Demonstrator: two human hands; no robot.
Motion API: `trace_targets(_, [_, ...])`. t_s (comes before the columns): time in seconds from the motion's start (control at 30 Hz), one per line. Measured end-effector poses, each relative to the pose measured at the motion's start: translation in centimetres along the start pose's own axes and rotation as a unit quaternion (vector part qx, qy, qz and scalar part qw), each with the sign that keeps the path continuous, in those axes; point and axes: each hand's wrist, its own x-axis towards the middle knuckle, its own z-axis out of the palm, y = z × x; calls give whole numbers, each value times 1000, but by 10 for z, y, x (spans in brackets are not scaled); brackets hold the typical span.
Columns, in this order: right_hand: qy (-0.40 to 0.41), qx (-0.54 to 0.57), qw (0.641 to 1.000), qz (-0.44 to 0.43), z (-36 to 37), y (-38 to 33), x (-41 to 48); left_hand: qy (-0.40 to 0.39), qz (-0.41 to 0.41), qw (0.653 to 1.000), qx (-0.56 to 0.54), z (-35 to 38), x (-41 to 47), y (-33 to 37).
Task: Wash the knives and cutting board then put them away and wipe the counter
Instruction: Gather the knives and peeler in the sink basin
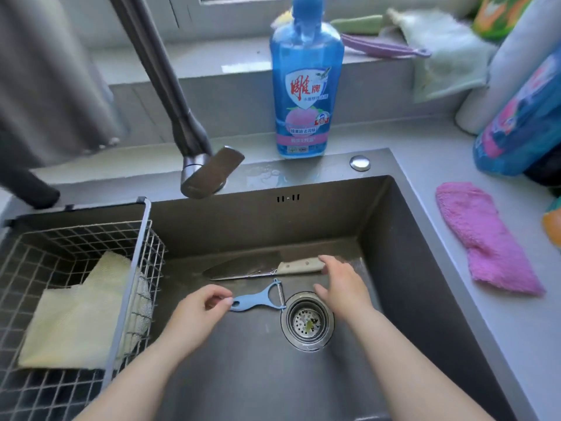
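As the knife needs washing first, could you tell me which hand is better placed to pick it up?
Right. The right hand has its fingertips at the pale handle of the knife; the left hand is by the blue peeler, farther from it.

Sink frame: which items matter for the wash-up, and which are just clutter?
Job: knife, blue peeler, sink, faucet, dish soap bottle, pink cloth (likely for wiping).
Lying about: yellow cloth in wire basket, green cloth, purple brush.

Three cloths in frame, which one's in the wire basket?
The pale yellow cloth. The pink cloth lies on the counter right of the sink; the green cloth sits on the back ledge.
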Motion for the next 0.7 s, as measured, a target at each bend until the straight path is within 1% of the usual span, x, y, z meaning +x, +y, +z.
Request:
trace_targets(0.07, [-11,27,999,-13,-10,-20,-15,36,31,998,-33,-32,-35,5])
trace_targets(0.2, [-6,103,991,-82,-9,-66,-57,132,43,987,-76,-97,-121,-6])
trace_targets(0.27, [-32,146,981,-126,3,-90,-90,170,22,980,-99,-121,-170,-27])
trace_targets(0.3, [-47,165,973,-152,9,-103,-106,190,-2,974,-125,-129,-193,-42])
trace_targets(0.37, [-74,154,965,-198,23,-128,-133,237,-42,952,-190,-143,-237,-75])
trace_targets(0.43, [-89,133,958,-237,35,-156,-158,289,-82,934,-194,-149,-275,-117])
trace_targets(0.53, [-144,103,942,-285,47,-208,-191,350,-135,912,-166,-157,-329,-175])
trace_targets(0.6, [-153,92,932,-317,60,-251,-214,359,-166,904,-160,-165,-366,-202])
trace_targets(0.7, [-176,76,916,-353,90,-319,-261,315,-229,906,-166,-181,-431,-253])
